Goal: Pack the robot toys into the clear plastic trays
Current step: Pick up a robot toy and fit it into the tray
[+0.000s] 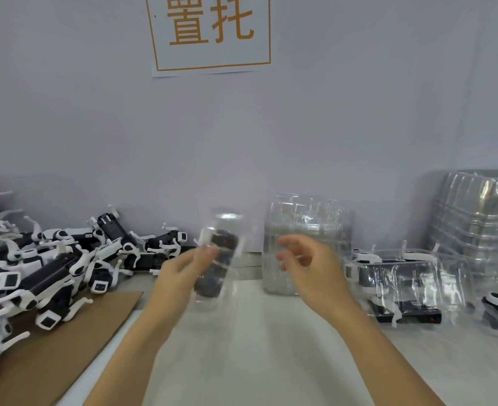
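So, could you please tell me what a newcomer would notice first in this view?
Probably the heap of black-and-white robot toys on the left. Next, mid-frame, the left hand holding a clear tray with a dark toy inside, the right hand beside it. Stacks of empty trays rise at the right.

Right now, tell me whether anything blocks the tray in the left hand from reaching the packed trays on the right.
The right hand hangs in the air across that path, and the upright stack of empty trays stands just behind it. The left hand holds the filled tray; the packed trays lie beyond.
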### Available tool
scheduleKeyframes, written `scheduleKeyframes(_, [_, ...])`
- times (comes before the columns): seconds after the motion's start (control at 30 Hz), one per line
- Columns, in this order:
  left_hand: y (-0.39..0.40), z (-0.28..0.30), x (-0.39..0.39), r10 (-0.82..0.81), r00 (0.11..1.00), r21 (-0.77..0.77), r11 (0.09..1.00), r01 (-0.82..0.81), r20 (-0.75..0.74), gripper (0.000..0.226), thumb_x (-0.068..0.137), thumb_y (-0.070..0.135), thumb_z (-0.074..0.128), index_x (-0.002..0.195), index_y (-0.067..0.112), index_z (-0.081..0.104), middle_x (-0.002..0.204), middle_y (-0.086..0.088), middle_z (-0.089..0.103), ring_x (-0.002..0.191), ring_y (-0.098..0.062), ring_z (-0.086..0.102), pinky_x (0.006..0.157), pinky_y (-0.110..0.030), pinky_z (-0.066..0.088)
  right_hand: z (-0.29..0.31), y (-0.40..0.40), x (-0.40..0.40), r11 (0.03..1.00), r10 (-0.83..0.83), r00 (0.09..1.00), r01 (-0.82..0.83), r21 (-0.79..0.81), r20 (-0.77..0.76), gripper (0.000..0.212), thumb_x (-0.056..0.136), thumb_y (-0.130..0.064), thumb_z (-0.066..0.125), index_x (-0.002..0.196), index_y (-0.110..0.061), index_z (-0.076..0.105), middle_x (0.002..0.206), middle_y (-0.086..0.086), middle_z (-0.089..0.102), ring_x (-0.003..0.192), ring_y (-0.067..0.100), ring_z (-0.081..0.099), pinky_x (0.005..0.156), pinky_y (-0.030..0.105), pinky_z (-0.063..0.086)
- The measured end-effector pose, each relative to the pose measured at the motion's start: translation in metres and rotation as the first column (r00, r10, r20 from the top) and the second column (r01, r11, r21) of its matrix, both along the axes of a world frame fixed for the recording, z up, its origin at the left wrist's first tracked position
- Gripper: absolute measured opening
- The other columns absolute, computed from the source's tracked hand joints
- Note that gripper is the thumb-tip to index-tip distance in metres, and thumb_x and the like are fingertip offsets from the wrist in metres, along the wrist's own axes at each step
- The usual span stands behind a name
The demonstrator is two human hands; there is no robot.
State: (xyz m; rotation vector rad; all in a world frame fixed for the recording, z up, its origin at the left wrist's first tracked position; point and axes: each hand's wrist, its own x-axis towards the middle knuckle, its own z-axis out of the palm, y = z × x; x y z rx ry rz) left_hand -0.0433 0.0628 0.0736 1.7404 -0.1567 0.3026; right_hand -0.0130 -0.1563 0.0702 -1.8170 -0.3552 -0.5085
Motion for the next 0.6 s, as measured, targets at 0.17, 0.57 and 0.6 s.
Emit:
scheduleKeyframes(0.17, [-0.007,0.007,-0.007,-0.123,0.971,-0.546,0.838,-0.009,-0.205,0.062,0.073,0.076,0.062,0.097,0.022,0.080,0.098,-0.011,0.077,0.086,-0.029,0.075,0.067,-0.039,0.060,-0.001,0.039,-0.020,0.954,0.259,0.960,-0.236,-0.185,0.107,0.014,0.087,-0.028,0.075,0.099,-0.033,0.077,0.092,-0.020,0.071,0.081,0.003,0.067,0.069,0.013,0.050])
scheduleKeyframes(0.57, [-0.011,0.000,-0.006,-0.180,0.973,-0.226,0.963,0.145,-0.143,0.062,0.070,0.074,0.065,0.108,0.026,0.077,0.108,-0.007,0.075,0.101,-0.021,0.072,0.099,-0.042,0.048,0.009,0.010,-0.013,0.953,0.179,0.978,-0.199,-0.228,-0.105,0.051,0.090,-0.015,0.070,0.119,-0.053,0.055,0.103,-0.022,0.067,0.088,-0.002,0.064,0.070,0.014,0.048])
scheduleKeyframes(0.6, [-0.008,-0.001,-0.006,-0.148,0.984,-0.101,0.985,0.138,-0.097,0.063,0.070,0.076,0.063,0.106,0.027,0.077,0.106,-0.004,0.076,0.099,-0.017,0.072,0.102,-0.039,0.045,0.010,0.005,-0.011,0.949,0.150,0.982,-0.177,-0.261,-0.118,0.045,0.093,-0.013,0.063,0.121,-0.047,0.058,0.103,-0.020,0.067,0.088,-0.001,0.064,0.068,0.011,0.045])
